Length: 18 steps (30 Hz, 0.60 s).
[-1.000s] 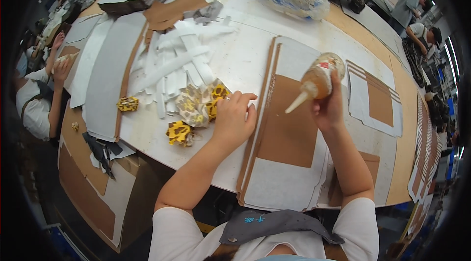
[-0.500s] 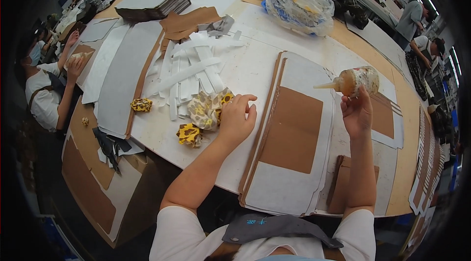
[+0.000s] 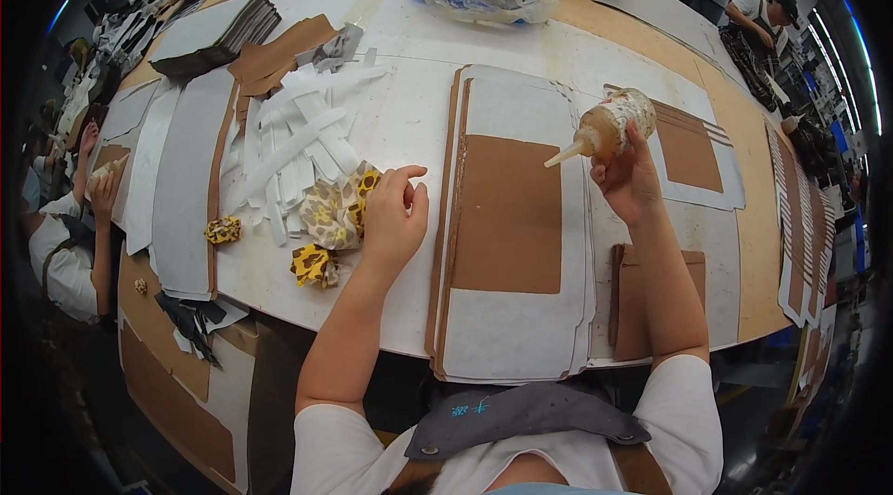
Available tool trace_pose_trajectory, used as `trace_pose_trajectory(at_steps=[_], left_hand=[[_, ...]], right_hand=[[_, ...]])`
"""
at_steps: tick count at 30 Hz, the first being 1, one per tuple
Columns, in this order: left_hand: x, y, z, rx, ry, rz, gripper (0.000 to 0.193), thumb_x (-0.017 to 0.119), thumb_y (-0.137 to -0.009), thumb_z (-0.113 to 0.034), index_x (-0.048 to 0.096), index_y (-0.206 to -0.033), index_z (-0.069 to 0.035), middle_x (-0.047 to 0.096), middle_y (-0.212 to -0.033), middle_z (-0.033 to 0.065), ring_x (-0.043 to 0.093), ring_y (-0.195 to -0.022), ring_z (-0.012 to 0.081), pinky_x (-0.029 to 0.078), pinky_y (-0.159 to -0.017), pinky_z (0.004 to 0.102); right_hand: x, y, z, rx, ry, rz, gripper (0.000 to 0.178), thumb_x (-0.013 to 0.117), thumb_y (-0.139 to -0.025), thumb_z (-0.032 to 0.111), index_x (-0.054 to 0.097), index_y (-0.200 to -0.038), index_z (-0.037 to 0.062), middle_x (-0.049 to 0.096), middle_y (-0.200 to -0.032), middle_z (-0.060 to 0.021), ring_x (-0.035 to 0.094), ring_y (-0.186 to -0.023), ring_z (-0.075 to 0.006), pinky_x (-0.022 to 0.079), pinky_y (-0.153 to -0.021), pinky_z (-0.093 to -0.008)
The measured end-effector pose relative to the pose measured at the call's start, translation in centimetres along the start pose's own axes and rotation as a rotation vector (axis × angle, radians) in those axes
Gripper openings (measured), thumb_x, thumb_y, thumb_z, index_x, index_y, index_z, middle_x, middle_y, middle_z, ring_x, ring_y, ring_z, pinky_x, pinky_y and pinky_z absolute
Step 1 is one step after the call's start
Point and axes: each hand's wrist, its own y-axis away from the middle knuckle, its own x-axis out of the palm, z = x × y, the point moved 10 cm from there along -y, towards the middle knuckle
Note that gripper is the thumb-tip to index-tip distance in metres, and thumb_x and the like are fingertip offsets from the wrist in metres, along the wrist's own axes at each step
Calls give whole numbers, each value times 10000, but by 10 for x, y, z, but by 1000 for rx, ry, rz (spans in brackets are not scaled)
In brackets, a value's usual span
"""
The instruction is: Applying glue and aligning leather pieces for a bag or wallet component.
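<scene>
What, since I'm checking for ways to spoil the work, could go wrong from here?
The right hand holds a translucent amber bottle with its pale pointed nozzle sloping down toward the flat white panel with a brown rectangle; a stray drip could mark it.
The left hand is close beside crumpled yellow-and-brown spotted cloth; a nudge might push it into the loose white strips.

The worktable (image 3: 414, 115), stacked panels (image 3: 507, 211), nozzled bottle (image 3: 616, 125) and several workers (image 3: 60, 258) show a workshop.
</scene>
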Motion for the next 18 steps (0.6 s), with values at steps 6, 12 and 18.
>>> trace_pose_trajectory(at_steps=[6,12,18], left_hand=[[0,3,-4,-21,32,20,190,543,-833,-57,585,-1016,-26,474,-741,37,451,-636,121,392,-576,253],[1,4,-2,-65,93,35,189,540,-833,-56,583,-1014,-23,480,-745,39,452,-644,117,394,-580,253],[5,1,2,-72,81,37,190,537,-836,-58,584,-1017,-30,490,-755,38,458,-649,118,402,-588,252]], right_hand=[[18,0,6,-51,56,29,472,626,-807,475,528,-1088,108,613,-913,-35,574,-687,-108,486,-559,-210],[31,-20,1,-56,154,95,460,617,-829,445,531,-1048,50,614,-859,-61,605,-665,-152,509,-619,-270],[26,-20,0,-52,136,67,456,622,-821,457,535,-1033,63,615,-827,-51,599,-631,-135,508,-576,-241]])
